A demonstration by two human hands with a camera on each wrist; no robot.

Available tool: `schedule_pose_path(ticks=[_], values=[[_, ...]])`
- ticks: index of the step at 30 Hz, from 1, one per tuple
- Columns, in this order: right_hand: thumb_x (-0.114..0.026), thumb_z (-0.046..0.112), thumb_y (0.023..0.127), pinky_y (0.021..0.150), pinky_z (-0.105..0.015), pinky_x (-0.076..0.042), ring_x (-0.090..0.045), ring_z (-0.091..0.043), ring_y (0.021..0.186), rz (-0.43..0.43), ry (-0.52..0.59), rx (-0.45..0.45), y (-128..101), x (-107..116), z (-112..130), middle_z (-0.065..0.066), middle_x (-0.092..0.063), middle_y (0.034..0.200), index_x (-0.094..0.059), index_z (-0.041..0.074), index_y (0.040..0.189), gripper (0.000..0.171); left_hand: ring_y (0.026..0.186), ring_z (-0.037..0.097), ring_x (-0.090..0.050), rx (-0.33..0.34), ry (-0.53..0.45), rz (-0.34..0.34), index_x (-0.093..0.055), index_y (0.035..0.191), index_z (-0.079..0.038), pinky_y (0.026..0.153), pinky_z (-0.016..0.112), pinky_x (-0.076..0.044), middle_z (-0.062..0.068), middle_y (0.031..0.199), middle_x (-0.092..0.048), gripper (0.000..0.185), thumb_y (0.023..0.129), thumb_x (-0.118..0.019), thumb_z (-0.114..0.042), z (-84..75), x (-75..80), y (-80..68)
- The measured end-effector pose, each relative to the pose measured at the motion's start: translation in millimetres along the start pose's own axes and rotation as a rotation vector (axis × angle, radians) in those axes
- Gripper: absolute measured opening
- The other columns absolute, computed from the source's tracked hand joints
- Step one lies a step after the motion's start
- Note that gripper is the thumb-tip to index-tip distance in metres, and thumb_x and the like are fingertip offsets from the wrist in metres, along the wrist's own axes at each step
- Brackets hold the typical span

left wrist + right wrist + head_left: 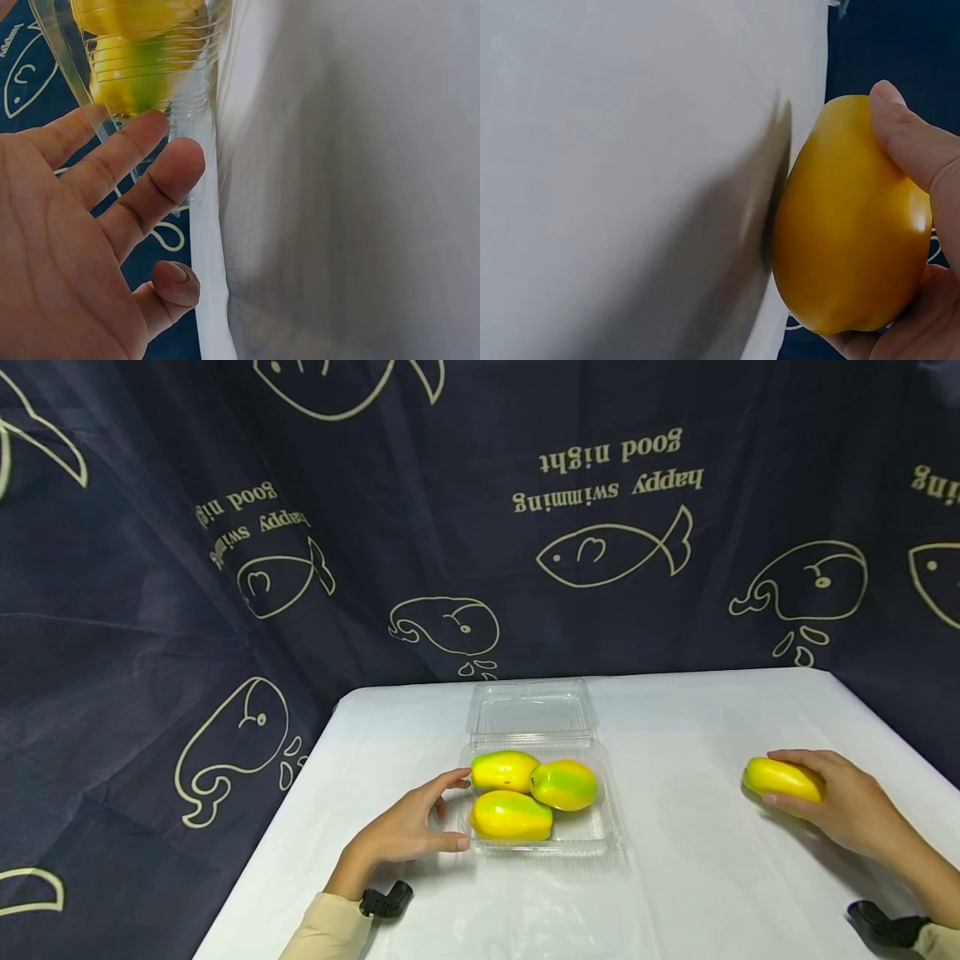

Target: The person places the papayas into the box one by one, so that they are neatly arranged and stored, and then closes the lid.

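The right hand (840, 806) is curling its fingers (911, 139) around a yellow mango (782, 778), which is resting on the bench (690, 877) well apart from the clear plastic clamshell box (600, 839). The box is lying open, its lid (531, 708) folded back flat, and three yellow-green mangoes (528, 792) are already sitting in its tray, touching one another. One mango is thus remaining outside, and the lid is not yet closed. The left hand (408, 828) is steadying the box's left edge with loosely spread fingers (135, 142) that seem to be touching the plastic, though the blur is making contact uncertain. A white cloth is covering the bench, and a dark blue fabric (150, 568) printed with fish and whales is hanging behind and beside it.
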State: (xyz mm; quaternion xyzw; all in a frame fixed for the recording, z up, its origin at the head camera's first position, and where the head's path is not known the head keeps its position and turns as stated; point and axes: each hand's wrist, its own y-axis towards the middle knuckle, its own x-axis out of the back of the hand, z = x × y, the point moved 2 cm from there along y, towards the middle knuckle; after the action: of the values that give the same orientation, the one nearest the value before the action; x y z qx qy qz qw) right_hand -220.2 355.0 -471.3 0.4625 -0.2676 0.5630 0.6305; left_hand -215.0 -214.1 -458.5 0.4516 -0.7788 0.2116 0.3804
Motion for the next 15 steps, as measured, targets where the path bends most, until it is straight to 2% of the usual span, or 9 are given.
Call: schedule_pose_path(ticks=[3, 8, 15], values=[[-0.085, 0.039, 0.079, 0.085, -0.061, -0.035, -0.049, -0.051, 0.111, -0.029, 0.011, 0.023, 0.6, 3.8, 4.3, -0.032, -0.054, 0.126, -0.058, 0.002, 0.134, 0.071, 0.1, 0.019, -0.056, -0.003, -0.003, -0.001, -0.027, 0.157, -0.038, 0.085, 0.034, -0.046, -0.009, 0.149, -0.051, 0.095, 0.08, -0.082, -0.046, 0.0, 0.2, -0.5], [-0.087, 0.034, 0.077, 0.082, -0.05, -0.034, -0.051, -0.047, 0.109, -0.071, 0.029, 0.055, 2.9, 10.9, 13.6, -0.03, -0.056, 0.125, -0.06, 0.003, 0.133, 0.069, 0.099, 0.019, -0.056, -0.005, -0.009, -0.001, -0.027, 0.157, -0.037, 0.085, 0.036, -0.046, -0.009, 0.148, -0.051, 0.095, 0.08, -0.083, -0.045, 0.1, 0.5, -0.5], [-0.086, 0.035, 0.079, 0.08, -0.041, -0.033, -0.051, -0.045, 0.109, -0.073, 0.041, 0.057, 6.3, 14.9, 24.1, -0.029, -0.057, 0.126, -0.06, 0.003, 0.133, 0.068, 0.098, 0.019, -0.056, -0.015, -0.005, -0.007, -0.027, 0.157, -0.038, 0.084, 0.034, -0.047, -0.009, 0.148, -0.051, 0.095, 0.08, -0.082, -0.046, 1.0, 0.1, -0.5]])
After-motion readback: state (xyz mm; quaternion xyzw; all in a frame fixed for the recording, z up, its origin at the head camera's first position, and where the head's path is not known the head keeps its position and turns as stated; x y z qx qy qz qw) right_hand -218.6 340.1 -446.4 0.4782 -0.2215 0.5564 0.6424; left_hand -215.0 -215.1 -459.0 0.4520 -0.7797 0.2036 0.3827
